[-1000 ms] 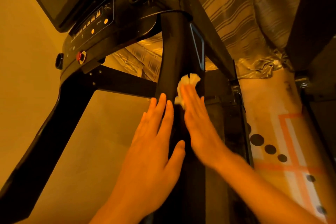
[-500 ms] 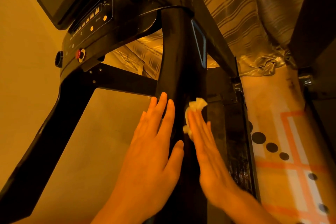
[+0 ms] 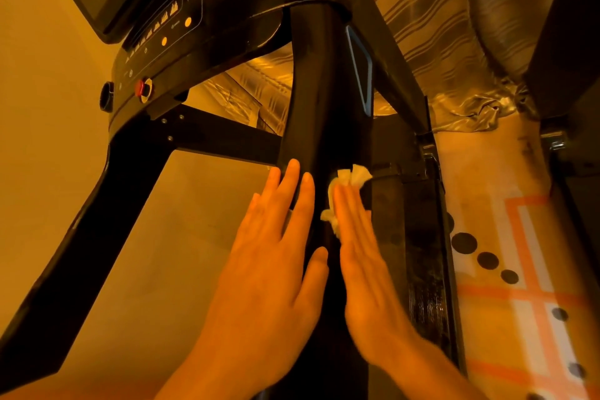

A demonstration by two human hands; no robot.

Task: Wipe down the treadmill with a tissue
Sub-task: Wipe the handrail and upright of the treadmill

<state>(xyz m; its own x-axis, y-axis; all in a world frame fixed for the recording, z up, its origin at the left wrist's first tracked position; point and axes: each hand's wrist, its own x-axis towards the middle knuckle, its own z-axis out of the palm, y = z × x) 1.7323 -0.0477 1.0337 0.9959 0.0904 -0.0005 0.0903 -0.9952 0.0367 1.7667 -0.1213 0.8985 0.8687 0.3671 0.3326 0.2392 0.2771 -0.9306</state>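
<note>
The black treadmill (image 3: 201, 136) filled the view, its console (image 3: 168, 26) at the upper left and a broad upright post (image 3: 319, 91) down the middle. The left hand (image 3: 269, 269) lay flat on the post's left edge, fingers straight, grasping nothing. The right hand (image 3: 363, 263), fingers likewise straight, pressed a crumpled white tissue (image 3: 352, 176) against the post's right edge, the tissue showing past the fingertips.
</note>
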